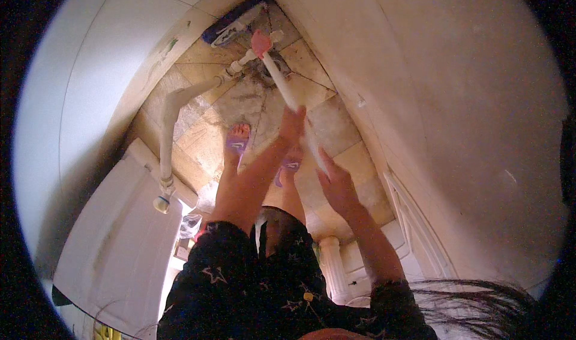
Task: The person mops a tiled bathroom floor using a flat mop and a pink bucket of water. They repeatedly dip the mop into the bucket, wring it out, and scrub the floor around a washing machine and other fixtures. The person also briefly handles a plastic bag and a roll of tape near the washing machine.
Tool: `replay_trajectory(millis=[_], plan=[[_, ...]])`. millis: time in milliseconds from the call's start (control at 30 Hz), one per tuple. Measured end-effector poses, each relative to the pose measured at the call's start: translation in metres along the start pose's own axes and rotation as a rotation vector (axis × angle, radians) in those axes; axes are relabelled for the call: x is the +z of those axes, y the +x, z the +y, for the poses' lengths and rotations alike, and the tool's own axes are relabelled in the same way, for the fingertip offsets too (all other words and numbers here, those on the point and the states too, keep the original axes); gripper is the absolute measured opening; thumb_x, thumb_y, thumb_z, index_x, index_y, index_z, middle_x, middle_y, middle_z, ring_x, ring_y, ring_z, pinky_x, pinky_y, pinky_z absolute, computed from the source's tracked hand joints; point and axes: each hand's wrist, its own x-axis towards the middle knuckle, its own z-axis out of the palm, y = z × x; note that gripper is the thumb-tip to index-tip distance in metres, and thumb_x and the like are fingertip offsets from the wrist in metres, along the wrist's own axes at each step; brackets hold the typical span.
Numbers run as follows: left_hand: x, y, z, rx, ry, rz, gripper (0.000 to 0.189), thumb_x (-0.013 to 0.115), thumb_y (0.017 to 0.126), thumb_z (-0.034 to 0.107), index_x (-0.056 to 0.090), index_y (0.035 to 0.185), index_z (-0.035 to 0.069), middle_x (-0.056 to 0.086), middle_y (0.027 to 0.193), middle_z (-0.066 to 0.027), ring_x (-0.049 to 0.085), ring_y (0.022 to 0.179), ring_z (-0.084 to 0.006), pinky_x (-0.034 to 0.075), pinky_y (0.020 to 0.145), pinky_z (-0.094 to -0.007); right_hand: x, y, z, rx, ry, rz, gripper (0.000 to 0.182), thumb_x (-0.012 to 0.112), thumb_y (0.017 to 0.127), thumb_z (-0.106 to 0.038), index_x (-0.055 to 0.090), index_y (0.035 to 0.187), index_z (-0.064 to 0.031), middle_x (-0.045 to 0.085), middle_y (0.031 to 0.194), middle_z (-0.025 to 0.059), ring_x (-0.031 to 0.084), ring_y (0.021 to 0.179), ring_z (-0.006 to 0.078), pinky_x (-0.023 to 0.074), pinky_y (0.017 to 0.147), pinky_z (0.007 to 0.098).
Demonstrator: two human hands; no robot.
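Observation:
My left hand is wrapped around a long white pole, about halfway along it. Near the pole's lower end, my right hand also grips it. At the far end of the pole is a pink plastic fitting. Grey, stringy material lies on the floor just below that fitting; whether it is joined to it I cannot tell. In the corner behind, a dark blue and white flat head, which looks like a cleaning tool, lies against the wall.
A white plastic pipe bends across the left side, its far end close to the pink fitting. My feet in purple slippers stand on stained floor tiles. Walls rise on both sides. A white panel stands at left, a ribbed white pedestal behind me.

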Motion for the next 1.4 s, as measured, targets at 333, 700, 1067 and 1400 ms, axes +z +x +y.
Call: replay_trajectory(millis=[333,700,1067,1400], plan=[[-0.017,-0.022,0.013,-0.145,-0.246,0.083,0.031,0.049,0.089,0.035,0.045,0.081,0.006,0.053,0.062,-0.0072,0.051,0.050,-0.0173,0.042,0.042,-0.0311,-0.031,0.010,-0.011,-0.042,-0.140,-0.191,0.051,0.052,0.084,-0.012,0.037,0.132,-0.0091,0.057,0.102,0.0258,0.057,0.092,0.0390,0.0458,0.080,0.0419],[0.014,0.002,0.021,0.072,0.126,-0.074,0.032,0.052,0.083,0.025,0.043,0.076,-0.005,0.056,0.062,-0.0144,0.056,0.044,-0.0230,0.044,0.034,-0.0373,-0.023,0.000,-0.015,0.151,0.219,0.010,0.050,0.053,0.084,-0.013,0.039,0.132,-0.0119,0.058,0.100,0.0248,0.059,0.090,0.0360,0.0461,0.078,0.0393],[-0.043,-0.039,-0.003,-0.047,-0.332,0.073,0.026,0.050,0.085,0.025,0.052,0.072,0.001,0.055,0.059,-0.0092,0.053,0.047,-0.0159,0.043,0.041,-0.0298,-0.013,-0.001,-0.039,-0.085,-0.133,-0.252,0.039,0.051,0.084,-0.010,0.050,0.122,-0.0141,0.056,0.084,0.0252,0.056,0.077,0.0407,0.0464,0.071,0.0441],[-0.005,0.040,-0.068,0.380,0.543,-0.112,0.017,0.048,0.082,0.016,0.049,0.088,0.000,0.053,0.066,-0.0099,0.055,0.054,-0.0207,0.045,0.042,-0.0361,-0.001,-0.019,0.002,-0.036,0.116,0.007,0.060,0.049,0.086,-0.016,0.021,0.139,-0.0084,0.056,0.105,0.0279,0.054,0.096,0.0424,0.0446,0.081,0.0446]])
